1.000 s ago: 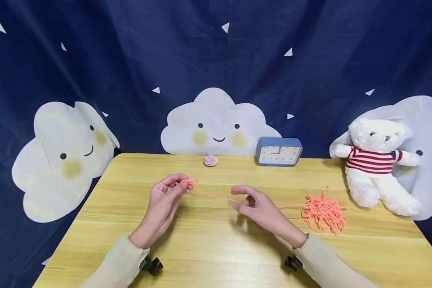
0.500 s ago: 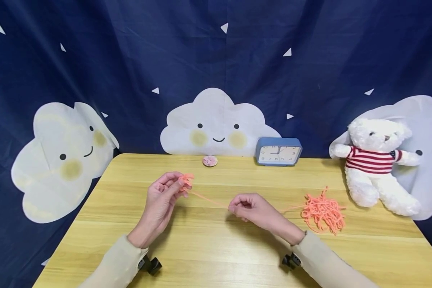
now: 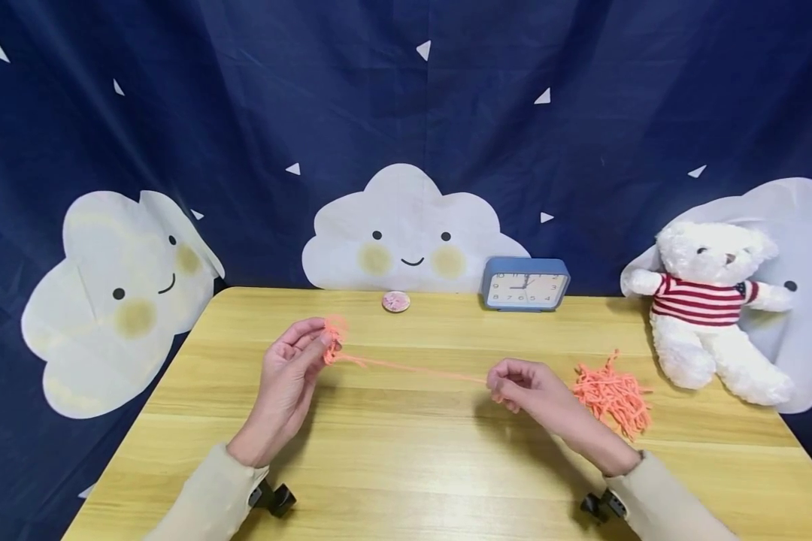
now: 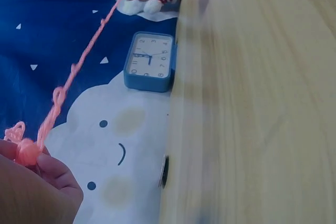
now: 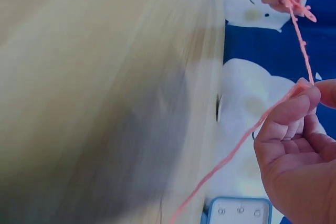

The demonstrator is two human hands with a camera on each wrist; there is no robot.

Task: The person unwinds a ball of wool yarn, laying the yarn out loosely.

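Note:
My left hand (image 3: 287, 383) pinches a small looped bundle of coral yarn (image 3: 334, 340) between thumb and fingers, above the table. From it a single yarn strand (image 3: 413, 368) runs taut to my right hand (image 3: 534, 394), whose thumb and forefinger pinch it. In the left wrist view the strand (image 4: 86, 51) carries small loops near the bundle (image 4: 27, 152). Past the right fingers, the yarn (image 5: 226, 158) slopes away in the right wrist view. A loose heap of the same yarn (image 3: 612, 397) lies to the right, partly behind the right forearm.
On the wooden table (image 3: 392, 466), a blue clock (image 3: 525, 285) and a round pink-patterned disc (image 3: 396, 302) stand along the back edge. A white teddy bear (image 3: 700, 308) in a striped shirt sits at the right. A dark blue curtain (image 3: 257, 113) with clouds hangs behind.
The right hand closed its fingers on the strand and moved right, drawing it longer and straighter. The left hand shifted slightly left and up with the bundle, which turned upright.

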